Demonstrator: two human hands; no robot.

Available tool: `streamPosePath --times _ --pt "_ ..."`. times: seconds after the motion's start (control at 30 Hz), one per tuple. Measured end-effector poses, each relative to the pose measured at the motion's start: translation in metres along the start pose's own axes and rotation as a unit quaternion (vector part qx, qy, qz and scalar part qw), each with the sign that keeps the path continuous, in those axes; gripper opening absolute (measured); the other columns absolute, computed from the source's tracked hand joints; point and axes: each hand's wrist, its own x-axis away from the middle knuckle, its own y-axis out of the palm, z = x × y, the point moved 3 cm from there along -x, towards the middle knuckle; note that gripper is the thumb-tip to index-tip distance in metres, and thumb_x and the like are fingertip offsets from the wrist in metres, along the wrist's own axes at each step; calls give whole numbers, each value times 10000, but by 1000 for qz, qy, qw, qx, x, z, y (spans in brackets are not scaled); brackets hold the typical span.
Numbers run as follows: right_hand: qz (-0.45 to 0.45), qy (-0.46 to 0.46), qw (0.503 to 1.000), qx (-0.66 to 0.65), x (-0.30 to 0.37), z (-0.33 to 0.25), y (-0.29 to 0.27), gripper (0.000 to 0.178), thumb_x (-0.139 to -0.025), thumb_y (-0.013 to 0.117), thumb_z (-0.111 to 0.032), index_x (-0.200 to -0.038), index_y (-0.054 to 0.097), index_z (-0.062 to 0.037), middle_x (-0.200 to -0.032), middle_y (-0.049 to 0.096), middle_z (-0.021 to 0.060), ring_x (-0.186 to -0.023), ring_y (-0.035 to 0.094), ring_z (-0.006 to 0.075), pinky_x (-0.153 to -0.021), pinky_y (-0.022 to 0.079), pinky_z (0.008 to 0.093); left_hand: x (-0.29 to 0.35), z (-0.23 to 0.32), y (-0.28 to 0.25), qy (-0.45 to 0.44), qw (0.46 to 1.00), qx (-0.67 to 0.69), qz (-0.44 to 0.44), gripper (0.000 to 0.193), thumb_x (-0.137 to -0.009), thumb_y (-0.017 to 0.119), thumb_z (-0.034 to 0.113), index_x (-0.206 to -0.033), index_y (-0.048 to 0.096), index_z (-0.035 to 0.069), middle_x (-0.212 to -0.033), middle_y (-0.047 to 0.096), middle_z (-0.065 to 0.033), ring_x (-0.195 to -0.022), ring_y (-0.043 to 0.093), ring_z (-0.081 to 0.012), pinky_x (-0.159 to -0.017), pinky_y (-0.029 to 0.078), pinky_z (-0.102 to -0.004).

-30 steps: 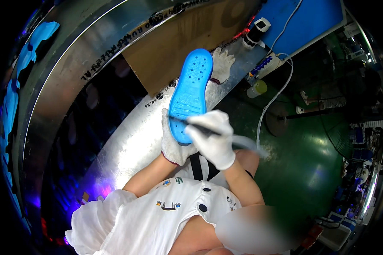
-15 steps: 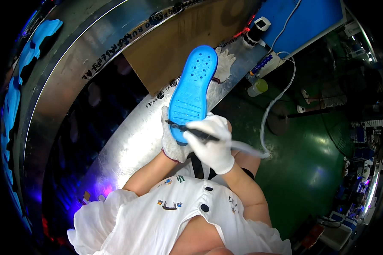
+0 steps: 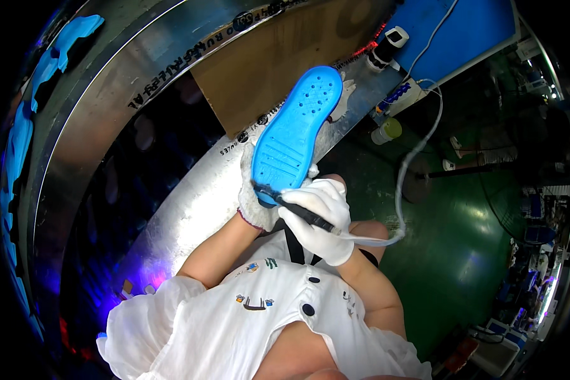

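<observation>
A bright blue shoe sole (image 3: pixel 288 139) is held up in front of me, with small holes at its far end and cross grooves toward its heel. My left hand (image 3: pixel 252 202), in a knitted glove, grips it by the heel from behind; most of those fingers are hidden. In a thin white glove, my right hand (image 3: pixel 323 209) is closed around a black brush (image 3: pixel 308 215). The brush's dark tip lies at the sole's heel edge. From the brush's rear end runs a pale flexible hose (image 3: pixel 400 190).
Beyond the sole stand a metal bench (image 3: pixel 187 206) and a brown cardboard sheet (image 3: pixel 253 76). A loose white glove (image 3: pixel 343 104) lies behind the sole. At right are a tub with a yellow-green lid (image 3: pixel 391 128), a blue panel (image 3: pixel 459 31) and green floor. Blue pieces (image 3: pixel 22 136) line the far left.
The sole has tilted, its far end moving right. The brush tip has shifted slightly lower along the heel, and the hose has swung to the right.
</observation>
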Motion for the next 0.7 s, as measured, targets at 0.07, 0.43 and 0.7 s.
streamPosePath --times 0.07,0.43,0.7 --pt "40 40 998 11 -2 7 -4 227 -704 791 -92 -908 693 -116 -860 680 11 -824 609 219 -819 427 362 -4 1 -2 37 998 0 43 932 -862 407 762 -1321 494 -45 -1080 643 -300 -938 668 -399 -847 568 -495" --pt "-11 24 1000 3 -6 15 -11 222 -692 795 -108 -894 704 -114 -840 686 14 -798 613 215 -825 429 354 -6 5 23 40 997 -4 66 899 -904 387 729 -1347 452 -50 -1096 639 -285 -911 675 -392 -831 581 -461" --pt "-73 -11 997 -15 -10 11 -12 236 -703 797 -141 -922 710 -121 -876 709 -7 -823 618 184 -848 419 332 1 6 17 3 999 38 32 857 -927 385 700 -1349 457 -42 -1122 633 -282 -942 672 -382 -836 580 -459"
